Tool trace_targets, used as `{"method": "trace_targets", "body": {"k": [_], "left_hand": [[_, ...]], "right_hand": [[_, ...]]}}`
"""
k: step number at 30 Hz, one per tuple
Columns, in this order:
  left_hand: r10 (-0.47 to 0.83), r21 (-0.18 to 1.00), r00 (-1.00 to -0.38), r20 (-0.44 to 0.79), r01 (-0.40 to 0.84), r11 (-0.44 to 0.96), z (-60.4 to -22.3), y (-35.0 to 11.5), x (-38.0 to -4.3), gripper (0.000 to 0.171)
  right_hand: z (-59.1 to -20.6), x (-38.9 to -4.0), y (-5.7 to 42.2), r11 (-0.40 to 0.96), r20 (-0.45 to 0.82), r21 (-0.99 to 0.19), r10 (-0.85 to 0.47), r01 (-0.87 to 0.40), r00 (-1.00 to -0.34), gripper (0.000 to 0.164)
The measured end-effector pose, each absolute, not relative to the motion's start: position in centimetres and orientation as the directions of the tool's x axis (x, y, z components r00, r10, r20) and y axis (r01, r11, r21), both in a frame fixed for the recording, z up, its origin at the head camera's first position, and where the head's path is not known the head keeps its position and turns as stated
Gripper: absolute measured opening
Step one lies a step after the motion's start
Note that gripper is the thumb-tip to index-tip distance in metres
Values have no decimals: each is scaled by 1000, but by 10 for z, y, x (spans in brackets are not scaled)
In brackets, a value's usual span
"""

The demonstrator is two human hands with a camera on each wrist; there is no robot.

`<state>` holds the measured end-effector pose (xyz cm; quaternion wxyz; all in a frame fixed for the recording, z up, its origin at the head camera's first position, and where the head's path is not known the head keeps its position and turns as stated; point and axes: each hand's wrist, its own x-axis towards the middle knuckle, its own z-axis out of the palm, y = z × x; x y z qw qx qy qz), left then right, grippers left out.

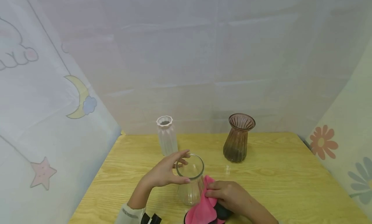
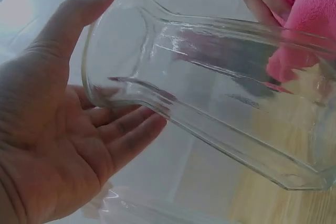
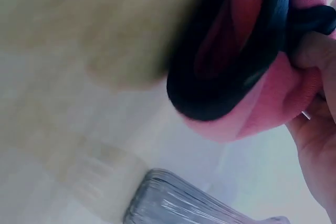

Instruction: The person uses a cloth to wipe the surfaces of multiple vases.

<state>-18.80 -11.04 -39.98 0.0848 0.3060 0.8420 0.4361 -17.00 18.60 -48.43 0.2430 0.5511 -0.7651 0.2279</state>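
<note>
A clear glass vase (image 1: 189, 193) stands near the front of the wooden table. My left hand (image 1: 164, 171) holds it by its mouth, the thumb on the near side of the rim and the fingers round the far side. In the left wrist view, that hand (image 2: 65, 114) spans the flared rim of the vase (image 2: 210, 82). Bunched in my right hand (image 1: 229, 195) is a pink cloth (image 1: 203, 208) with black edging, pinched between thumb and fingers and lying against the vase's right side. The right wrist view shows the cloth (image 3: 262, 103) folded over, its black edge outward.
Behind the clear vase, to the left, stands a white fluted vase (image 1: 167, 138). A brown-purple ribbed glass vase (image 1: 237, 141) is at the back right of the table (image 1: 276, 172). Pale printed sheets (image 1: 180, 56) hang behind and on both sides.
</note>
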Motion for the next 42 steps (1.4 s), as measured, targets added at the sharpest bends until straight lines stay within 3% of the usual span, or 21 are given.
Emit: {"method": "trace_targets", "body": {"k": [8,16,23,31,36,42], "left_hand": [[350,703,-929,120,329,631,-392,-89,-153,105],[292,578,-939,184,343,740,-392,-75,-151,100],[360,558,-910,204,410,721,-394,-80,-157,96],[426,642,-894,137,408,650,-392,-91,-165,93],[501,676,-857,122,441,590,-390,-99,-174,93],[603,711,-789,118,491,504,-393,-109,-189,92]], "right_hand": [[-452,-168,182,329,827,-1,-530,-944,-186,30],[-445,-173,168,279,854,43,-509,-959,-110,27],[-451,-172,167,304,821,21,-548,-952,-157,28],[-456,-173,170,297,759,-33,-613,-954,-217,32],[-464,-172,175,288,676,-83,-687,-954,-266,14],[-471,-172,179,305,561,-77,-774,-949,-294,34]]}}
